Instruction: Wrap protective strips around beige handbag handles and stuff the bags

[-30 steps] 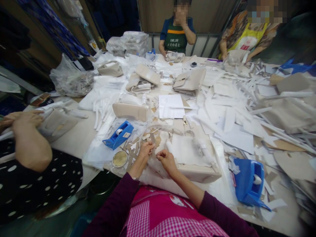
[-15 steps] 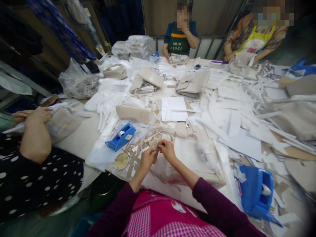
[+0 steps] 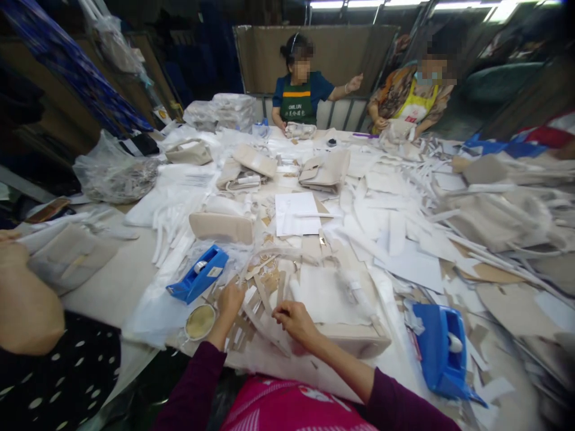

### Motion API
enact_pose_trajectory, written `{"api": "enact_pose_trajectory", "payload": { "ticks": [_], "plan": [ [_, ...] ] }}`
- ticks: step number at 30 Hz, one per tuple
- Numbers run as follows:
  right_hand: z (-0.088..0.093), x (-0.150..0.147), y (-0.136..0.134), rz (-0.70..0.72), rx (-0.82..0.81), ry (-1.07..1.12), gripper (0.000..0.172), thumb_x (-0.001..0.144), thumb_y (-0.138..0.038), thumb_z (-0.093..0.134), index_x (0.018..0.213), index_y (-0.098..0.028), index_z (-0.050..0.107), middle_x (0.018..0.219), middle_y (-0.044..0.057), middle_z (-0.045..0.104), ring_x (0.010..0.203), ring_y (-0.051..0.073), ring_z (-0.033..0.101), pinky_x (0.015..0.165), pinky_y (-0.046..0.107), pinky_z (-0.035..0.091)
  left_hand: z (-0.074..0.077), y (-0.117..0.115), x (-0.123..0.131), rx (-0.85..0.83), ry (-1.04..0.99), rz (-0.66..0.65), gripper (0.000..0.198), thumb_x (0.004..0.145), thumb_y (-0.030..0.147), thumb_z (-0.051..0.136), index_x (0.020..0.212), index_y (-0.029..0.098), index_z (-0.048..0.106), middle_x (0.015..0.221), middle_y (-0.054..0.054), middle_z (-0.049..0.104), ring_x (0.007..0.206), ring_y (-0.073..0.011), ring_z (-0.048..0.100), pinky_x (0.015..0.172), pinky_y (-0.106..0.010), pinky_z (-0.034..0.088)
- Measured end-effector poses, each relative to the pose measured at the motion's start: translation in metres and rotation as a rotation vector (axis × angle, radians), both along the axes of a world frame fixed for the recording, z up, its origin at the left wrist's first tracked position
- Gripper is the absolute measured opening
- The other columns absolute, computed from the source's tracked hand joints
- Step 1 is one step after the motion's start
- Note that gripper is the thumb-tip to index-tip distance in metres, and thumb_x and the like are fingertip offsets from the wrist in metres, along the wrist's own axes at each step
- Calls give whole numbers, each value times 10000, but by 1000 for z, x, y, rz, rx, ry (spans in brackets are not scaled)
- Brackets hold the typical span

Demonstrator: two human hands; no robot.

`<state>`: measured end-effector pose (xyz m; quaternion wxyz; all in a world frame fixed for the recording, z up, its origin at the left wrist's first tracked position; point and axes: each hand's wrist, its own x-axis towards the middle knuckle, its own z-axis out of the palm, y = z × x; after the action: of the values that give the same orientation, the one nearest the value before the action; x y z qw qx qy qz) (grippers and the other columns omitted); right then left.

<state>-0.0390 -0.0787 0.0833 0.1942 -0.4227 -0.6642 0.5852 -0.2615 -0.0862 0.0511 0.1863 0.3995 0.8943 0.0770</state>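
Observation:
My left hand is closed over a heap of beige and brown scraps, between a blue tape dispenser and a round tin of yellowish stuff. Whatever its fingers hold is hidden. My right hand hovers at the left side of a beige handbag, its fingers curled together; I cannot make out anything in them. A white sheet covers part of this handbag, and its strap hardware is wrapped in clear film. Thin beige strips lie between my hands.
A second blue tape dispenser stands at the right. More handbags, white paper and offcuts cover the table. A co-worker's arm is at the left; two people sit across.
My hands, together on a small brownish strip before, have moved apart, the left one going left over the scraps. My view has tilted up and turned right. One person opposite has stretched out an arm.

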Motion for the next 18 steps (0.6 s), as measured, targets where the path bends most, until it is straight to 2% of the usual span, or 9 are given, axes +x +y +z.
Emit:
{"api": "enact_pose_trajectory", "payload": {
  "ticks": [3, 6, 8, 11, 14, 18],
  "plan": [
    [3, 12, -3, -64, -155, 75, 149, 705, -94, 510, 689, -160, 642, 586, -19, 572, 481, 89, 492, 475, 195, 361, 26, 5, 8, 40, 41, -11, 175, 722, 312, 551, 596, 191, 537, 583, -67, 589, 626, -226, 574, 554, -288, 324],
    [7, 26, 3, -157, -296, 153, 146, 685, -114, 496, 701, -153, 636, 563, -27, 554, 434, 80, 471, 417, 188, 335, 65, 6, 12, 270, 57, -11, 229, 752, 330, 500, 565, 211, 440, 541, -6, 520, 586, -178, 521, 563, -268, 330],
    [10, 35, 8, -204, -341, 190, 150, 676, -135, 493, 708, -150, 638, 563, -26, 556, 428, 81, 477, 398, 184, 330, 95, 7, 17, 518, -101, 32, 240, 728, 348, 540, 585, 211, 404, 533, 29, 493, 560, -148, 508, 561, -246, 356],
    [14, 47, 16, -241, -376, 274, 151, 659, -174, 519, 724, -144, 652, 583, -15, 577, 440, 89, 497, 398, 193, 357, 137, 8, 32, 776, -523, 140, 257, 644, 337, 650, 717, 214, 437, 572, 61, 515, 520, -125, 520, 520, -223, 399],
    [16, 54, 27, -322, -457, 415, 172, 631, -201, 600, 773, -127, 663, 648, 17, 629, 472, 101, 529, 430, 213, 400, 171, 3, 51, 859, -744, 214, 373, 571, 262, 710, 846, 217, 462, 681, 46, 587, 480, -95, 491, 449, -197, 392],
    [14, 54, 53, -531, -708, 686, 217, 632, -174, 686, 835, -115, 639, 779, 66, 671, 584, 112, 585, 559, 235, 471, 198, -11, 70, 844, -780, 206, 449, 549, 231, 739, 920, 212, 487, 763, 19, 621, 450, -62, 445, 383, -160, 335]
  ]
}}
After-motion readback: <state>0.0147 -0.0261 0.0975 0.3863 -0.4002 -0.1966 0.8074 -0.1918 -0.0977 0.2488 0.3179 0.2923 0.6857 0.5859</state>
